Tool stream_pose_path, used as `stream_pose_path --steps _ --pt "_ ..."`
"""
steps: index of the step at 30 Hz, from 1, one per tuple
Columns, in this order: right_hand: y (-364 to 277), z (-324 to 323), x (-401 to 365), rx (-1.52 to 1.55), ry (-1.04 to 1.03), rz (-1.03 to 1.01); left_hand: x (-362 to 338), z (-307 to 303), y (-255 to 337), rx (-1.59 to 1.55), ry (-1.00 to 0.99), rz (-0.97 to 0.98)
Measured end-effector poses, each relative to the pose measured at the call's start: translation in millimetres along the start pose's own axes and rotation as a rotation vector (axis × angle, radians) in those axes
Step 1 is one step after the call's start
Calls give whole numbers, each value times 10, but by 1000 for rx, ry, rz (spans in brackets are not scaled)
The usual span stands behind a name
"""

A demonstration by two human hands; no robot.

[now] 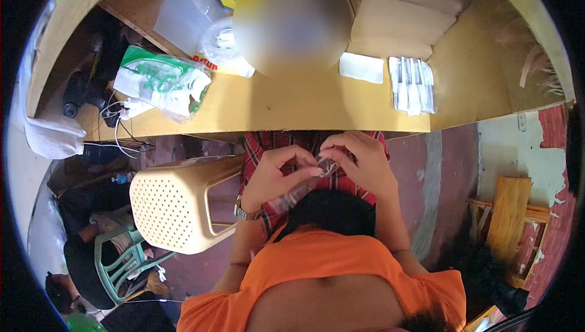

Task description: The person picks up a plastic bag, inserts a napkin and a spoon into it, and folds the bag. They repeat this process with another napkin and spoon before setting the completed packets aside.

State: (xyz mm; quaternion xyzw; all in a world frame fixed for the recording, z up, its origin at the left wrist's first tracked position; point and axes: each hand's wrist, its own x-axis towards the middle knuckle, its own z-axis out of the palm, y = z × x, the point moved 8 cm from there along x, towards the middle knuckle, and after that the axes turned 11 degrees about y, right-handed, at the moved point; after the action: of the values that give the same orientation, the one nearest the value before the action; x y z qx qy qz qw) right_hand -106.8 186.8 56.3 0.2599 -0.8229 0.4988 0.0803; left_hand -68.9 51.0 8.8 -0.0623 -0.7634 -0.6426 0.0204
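My left hand (281,173), with a metal-band wristwatch (248,209) on its wrist, pinches a clear plastic bag (327,166) over my lap. My right hand (361,156) closes thumb and fingers on the same crinkled plastic from the other side. More of the see-through film (292,199) hangs below my left hand, over the red plaid cloth (262,141) on my legs. Both hands are just in front of the table (274,109) edge.
On the table lie a green-and-white plastic packet (161,82), a white paper (361,67) and packed white-handled items (412,85), near an open cardboard box (399,18). A cream plastic stool (170,210) stands at my left. Behind it, a person sits by a green chair (116,259).
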Motion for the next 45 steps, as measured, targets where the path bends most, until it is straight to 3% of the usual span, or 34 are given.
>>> stream_pose_path --steps 3,6,16,18,19,23,29,32,38,42,45 --pt "-17 -56 -4 61 94 -68 -31 80 -49 -189 10 -86" --pt "-1 -103 6 62 114 -78 -7 75 -45 -97 -53 -56" --pt "297 -645 -42 53 340 192 -100 -290 -249 48 48 -213" --pt "313 -645 -64 44 375 131 -104 -400 -225 110 66 -239" --pt "312 -658 -68 36 390 98 -102 -439 -164 165 72 -150" --pt "282 -657 -94 74 417 81 -236 -563 -358 -152 119 -332" --pt "239 -714 -132 45 463 36 -356 -739 -464 -129 181 -366" --pt "341 -664 -157 156 410 159 -325 -837 -445 -73 239 -306" --pt "337 -672 -163 79 404 92 -260 -1204 -352 167 537 -197" --pt "178 -434 -54 -4 189 8 -93 -785 -164 99 397 -18" --pt "111 -139 -55 15 62 -61 69 -233 188 261 217 132"
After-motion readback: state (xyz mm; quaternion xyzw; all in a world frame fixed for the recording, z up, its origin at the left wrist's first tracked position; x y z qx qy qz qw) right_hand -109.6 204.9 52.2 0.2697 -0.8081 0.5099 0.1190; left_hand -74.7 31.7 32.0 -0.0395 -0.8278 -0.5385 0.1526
